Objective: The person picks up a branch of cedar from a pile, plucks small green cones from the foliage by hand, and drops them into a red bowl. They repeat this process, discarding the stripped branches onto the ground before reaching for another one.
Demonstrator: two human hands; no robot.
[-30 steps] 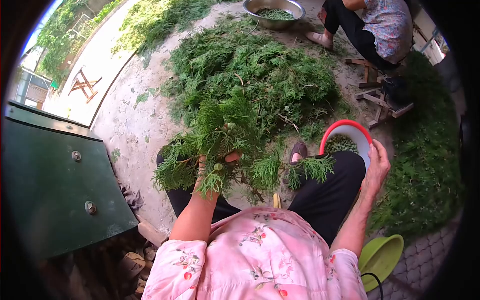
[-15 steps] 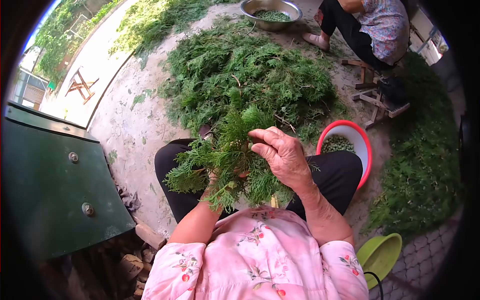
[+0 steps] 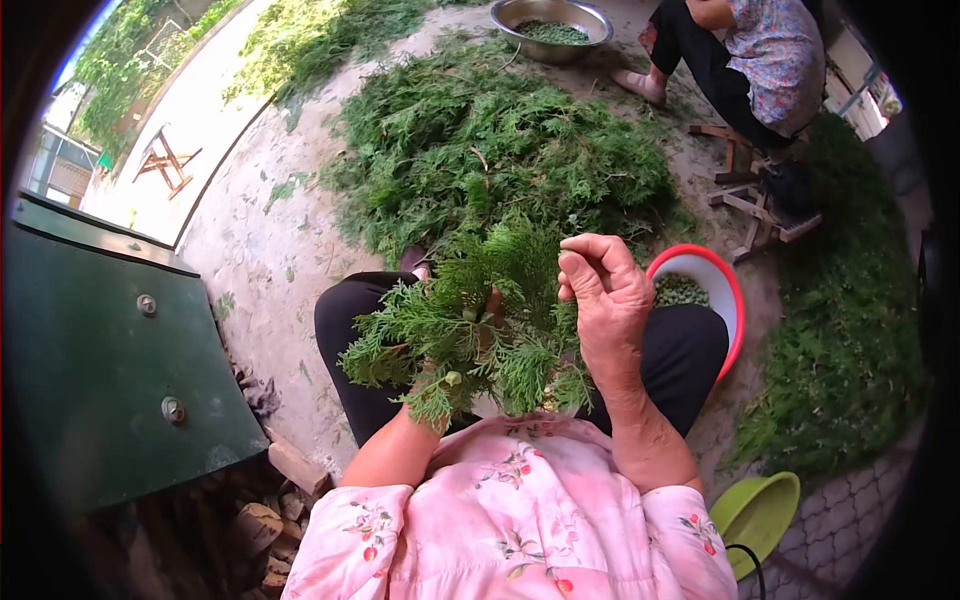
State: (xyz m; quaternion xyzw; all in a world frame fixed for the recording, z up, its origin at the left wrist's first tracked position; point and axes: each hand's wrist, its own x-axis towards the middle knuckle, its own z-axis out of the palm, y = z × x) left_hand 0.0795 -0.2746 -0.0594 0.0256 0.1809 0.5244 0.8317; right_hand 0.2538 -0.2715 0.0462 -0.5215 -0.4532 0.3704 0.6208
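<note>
My left hand is closed around a bunch of green, scaly-leaved sprigs held over my lap, and the foliage hides most of it. My right hand is just right of the bunch with its fingertips pinched together at the sprigs' upper edge. I cannot see whether anything small sits between those fingertips. A red-rimmed white basin with small green seeds in it stands on the ground by my right knee.
A big heap of cut green branches covers the ground ahead, with a metal bowl of green seeds beyond it. Another person sits at top right by wooden stools. There is a green metal box at left and a lime basin at lower right.
My right hand left the red-rimmed basin, came across to the sprigs, and now has drawn slightly right with pinched fingers. The bunch has tilted a little in my left hand.
</note>
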